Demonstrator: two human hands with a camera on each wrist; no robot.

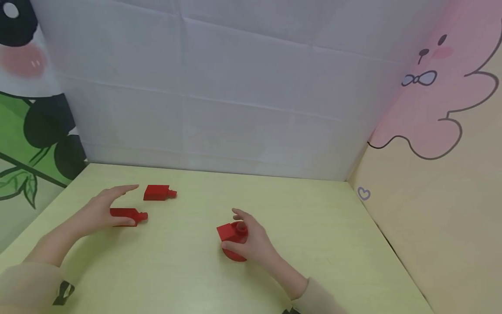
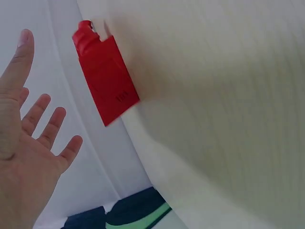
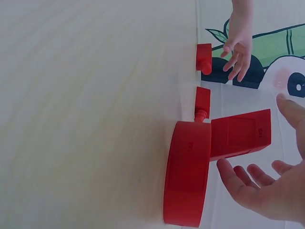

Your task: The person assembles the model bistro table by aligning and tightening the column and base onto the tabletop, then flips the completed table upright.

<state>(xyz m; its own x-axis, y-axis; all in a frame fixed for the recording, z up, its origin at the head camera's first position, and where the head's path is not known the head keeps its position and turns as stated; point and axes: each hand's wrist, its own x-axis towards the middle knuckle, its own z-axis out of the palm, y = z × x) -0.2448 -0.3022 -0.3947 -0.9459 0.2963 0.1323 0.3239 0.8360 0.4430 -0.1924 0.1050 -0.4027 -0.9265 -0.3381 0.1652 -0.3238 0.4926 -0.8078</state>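
Observation:
Toward the left of the table, my left hand (image 1: 96, 213) hovers with thumb and fingers spread, over a red block with a knobbed end (image 1: 124, 213). In the left wrist view that hand (image 2: 35, 129) is apart from the red block (image 2: 107, 78). Near the table's middle, my right hand (image 1: 256, 240) is around a red angular block (image 1: 233, 233) that stands on a rounded red piece (image 1: 235, 255). From the right wrist, a gap shows between the spread fingers (image 3: 233, 183) and the upper block (image 3: 240, 135); the curved piece (image 3: 188, 174) rests on the table.
A second red block with a knobbed end (image 1: 157, 192) lies beyond the left hand. The pale yellow table (image 1: 188, 279) meets a white cloth backdrop (image 1: 235, 109) at the back. Cartoon-printed panels rise at the left and right, one with a pink animal (image 1: 435, 100).

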